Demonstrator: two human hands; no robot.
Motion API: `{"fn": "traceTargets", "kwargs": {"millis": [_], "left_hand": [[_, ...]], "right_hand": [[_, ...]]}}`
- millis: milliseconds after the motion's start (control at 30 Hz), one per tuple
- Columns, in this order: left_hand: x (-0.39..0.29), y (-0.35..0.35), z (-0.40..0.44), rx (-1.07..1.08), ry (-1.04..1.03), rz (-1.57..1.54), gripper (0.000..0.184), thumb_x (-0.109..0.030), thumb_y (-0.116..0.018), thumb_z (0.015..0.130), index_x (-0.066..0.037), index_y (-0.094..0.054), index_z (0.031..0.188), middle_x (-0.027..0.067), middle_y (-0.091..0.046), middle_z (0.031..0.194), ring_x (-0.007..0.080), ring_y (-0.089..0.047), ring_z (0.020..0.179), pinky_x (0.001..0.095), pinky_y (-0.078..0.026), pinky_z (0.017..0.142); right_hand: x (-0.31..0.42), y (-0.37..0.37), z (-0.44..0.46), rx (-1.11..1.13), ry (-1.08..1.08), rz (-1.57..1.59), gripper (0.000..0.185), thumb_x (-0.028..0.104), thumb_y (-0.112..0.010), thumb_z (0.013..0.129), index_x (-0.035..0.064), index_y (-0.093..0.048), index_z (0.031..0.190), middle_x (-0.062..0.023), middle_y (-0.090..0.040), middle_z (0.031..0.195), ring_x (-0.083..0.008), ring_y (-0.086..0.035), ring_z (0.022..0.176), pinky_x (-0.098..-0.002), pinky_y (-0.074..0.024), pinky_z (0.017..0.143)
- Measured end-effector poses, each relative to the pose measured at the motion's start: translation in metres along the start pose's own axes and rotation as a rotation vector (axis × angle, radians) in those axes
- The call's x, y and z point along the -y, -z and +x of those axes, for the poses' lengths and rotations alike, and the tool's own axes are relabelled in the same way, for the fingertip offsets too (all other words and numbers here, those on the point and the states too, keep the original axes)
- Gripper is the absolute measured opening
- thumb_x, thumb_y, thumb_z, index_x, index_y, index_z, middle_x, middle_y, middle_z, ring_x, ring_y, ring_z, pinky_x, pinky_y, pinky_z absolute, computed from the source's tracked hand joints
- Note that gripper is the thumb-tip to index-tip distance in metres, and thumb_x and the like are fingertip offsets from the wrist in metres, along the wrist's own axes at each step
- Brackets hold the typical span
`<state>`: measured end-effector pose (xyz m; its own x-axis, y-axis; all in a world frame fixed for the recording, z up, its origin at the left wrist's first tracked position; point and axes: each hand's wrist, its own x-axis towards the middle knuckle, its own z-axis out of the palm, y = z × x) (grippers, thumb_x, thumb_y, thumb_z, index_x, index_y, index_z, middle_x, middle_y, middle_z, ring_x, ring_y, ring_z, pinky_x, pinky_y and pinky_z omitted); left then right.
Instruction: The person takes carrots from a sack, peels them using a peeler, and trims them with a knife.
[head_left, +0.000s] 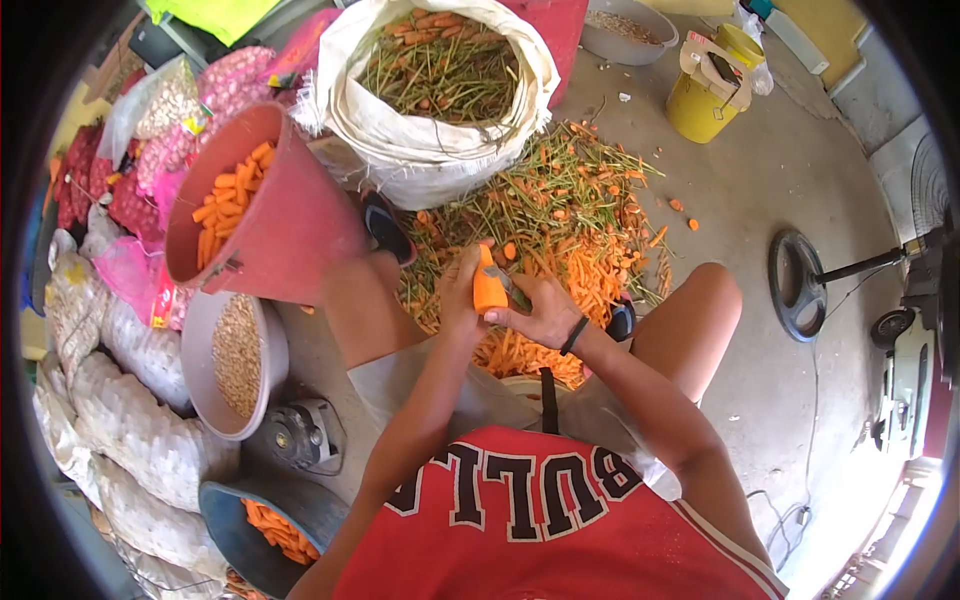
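My left hand [461,288] is closed around a peeled, bright orange carrot [489,291], held upright between my knees. A small knife [517,294] is gripped in my right hand [546,311], its blade lying against the carrot's side; the fingers hide most of the handle. Below and beyond both hands spreads a heap of orange carrot peelings [590,285]. Farther out, the heap turns to green stalks and cut carrot tops [520,208].
Peeled carrots lie in a tilted red bucket [310,215] and a blue tub [225,510]. A white woven sack [440,160] of stalks stands ahead. Left are a grey basin [275,345] and filled sacks [140,400]. Right are a yellow bucket [695,110] and a fan stand [795,285].
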<state>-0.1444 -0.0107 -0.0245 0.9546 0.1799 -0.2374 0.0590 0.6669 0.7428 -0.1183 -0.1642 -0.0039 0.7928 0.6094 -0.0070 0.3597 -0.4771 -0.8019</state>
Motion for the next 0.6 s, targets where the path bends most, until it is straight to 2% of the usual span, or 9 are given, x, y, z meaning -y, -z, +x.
{"fn": "traceTargets", "kwargs": {"millis": [33, 133, 233, 333, 433, 467, 500, 567, 600], "left_hand": [[0.003, -0.001, 0.001, -0.017, -0.012, -0.01, 0.035, -0.032, -0.058, 0.097, -0.003, -0.06, 0.116, 0.0012, -0.057, 0.082, 0.0116, -0.06, 0.068, 0.0248, -0.052, 0.06], [0.014, 0.001, 0.003, -0.07, -0.018, -0.046, 0.034, -0.032, -0.06, 0.096, -0.004, -0.061, 0.115, 0.0007, -0.056, 0.081, 0.0103, -0.059, 0.066, 0.0246, -0.051, 0.058], [0.023, 0.005, 0.007, -0.084, -0.011, -0.048, 0.034, -0.032, -0.06, 0.096, -0.004, -0.061, 0.115, 0.0005, -0.057, 0.082, 0.0106, -0.06, 0.069, 0.0254, -0.052, 0.06], [0.019, 0.005, 0.009, -0.159, 0.045, -0.048, 0.034, -0.032, -0.06, 0.096, -0.004, -0.061, 0.115, 0.001, -0.058, 0.085, 0.0113, -0.061, 0.071, 0.0254, -0.052, 0.062], [0.012, 0.007, 0.011, -0.124, 0.018, -0.091, 0.033, -0.031, -0.059, 0.097, -0.003, -0.061, 0.114, 0.0026, -0.06, 0.089, 0.0124, -0.061, 0.069, 0.0242, -0.052, 0.059], [0.012, 0.017, 0.013, -0.033, 0.008, -0.106, 0.031, -0.028, -0.057, 0.098, -0.003, -0.06, 0.116, 0.0035, -0.061, 0.091, 0.0125, -0.061, 0.067, 0.0251, -0.052, 0.057], [0.007, 0.022, 0.017, -0.049, 0.037, -0.085, 0.029, -0.028, -0.056, 0.099, -0.004, -0.06, 0.115, 0.0031, -0.062, 0.09, 0.0118, -0.061, 0.068, 0.0245, -0.052, 0.057], [-0.008, 0.032, 0.029, -0.086, 0.088, -0.035, 0.026, -0.027, -0.053, 0.1, -0.005, -0.06, 0.114, 0.0021, -0.062, 0.088, 0.0103, -0.061, 0.069, 0.0234, -0.051, 0.056], [-0.026, 0.044, 0.045, -0.047, 0.063, -0.086, 0.028, -0.03, -0.051, 0.101, -0.006, -0.06, 0.111, 0.0025, -0.063, 0.088, 0.0113, -0.06, 0.067, 0.0233, -0.05, 0.055]], "right_hand": [[-0.004, -0.002, 0.0, 0.01, -0.01, -0.028, 0.072, 0.067, -0.066, 0.078, -0.0044, -0.062, 0.089, -0.0226, -0.061, 0.067, -0.0411, -0.063, 0.065, -0.0466, -0.0493, 0.06], [-0.009, -0.01, -0.008, -0.073, 0.081, -0.062, 0.057, 0.054, -0.065, 0.086, -0.0027, -0.063, 0.083, -0.0139, -0.052, 0.055, -0.0301, -0.054, 0.049, -0.0416, -0.0432, 0.051], [-0.011, -0.015, -0.018, -0.086, 0.049, -0.119, 0.052, 0.048, -0.064, 0.089, -0.0027, -0.062, 0.079, -0.0137, -0.049, 0.052, -0.0301, -0.05, 0.047, -0.041, -0.0416, 0.05], [-0.002, -0.008, -0.032, 0.001, -0.004, 0.03, 0.054, 0.048, -0.059, 0.092, -0.0032, -0.064, 0.078, -0.0208, -0.054, 0.056, -0.0375, -0.06, 0.056, -0.0429, -0.0464, 0.054], [0.001, 0.004, -0.04, 0.042, -0.187, 0.059, 0.052, 0.046, -0.061, 0.091, -0.0047, -0.063, 0.081, -0.0218, -0.055, 0.058, -0.037, -0.061, 0.057, -0.0417, -0.0463, 0.054], [0.006, 0.013, -0.043, 0.078, -0.248, 0.018, 0.041, 0.036, -0.061, 0.091, -0.005, -0.06, 0.097, -0.0228, -0.058, 0.065, -0.0364, -0.063, 0.063, -0.0422, -0.0484, 0.059], [-0.001, 0.015, -0.046, 0.076, -0.225, -0.05, 0.038, 0.032, -0.06, 0.091, -0.0043, -0.057, 0.103, -0.0232, -0.059, 0.068, -0.0373, -0.063, 0.066, -0.0429, -0.0489, 0.062], [-0.027, 0.024, -0.053, 0.072, -0.173, -0.18, 0.037, 0.024, -0.058, 0.09, -0.0028, -0.052, 0.115, -0.024, -0.061, 0.074, -0.039, -0.064, 0.07, -0.0445, -0.0498, 0.067], [-0.022, 0.041, -0.048, 0.196, -0.279, -0.17, 0.042, 0.014, -0.056, 0.086, -0.0003, -0.046, 0.125, -0.0249, -0.063, 0.084, -0.0407, -0.064, 0.081, -0.0462, -0.0499, 0.074]]}}
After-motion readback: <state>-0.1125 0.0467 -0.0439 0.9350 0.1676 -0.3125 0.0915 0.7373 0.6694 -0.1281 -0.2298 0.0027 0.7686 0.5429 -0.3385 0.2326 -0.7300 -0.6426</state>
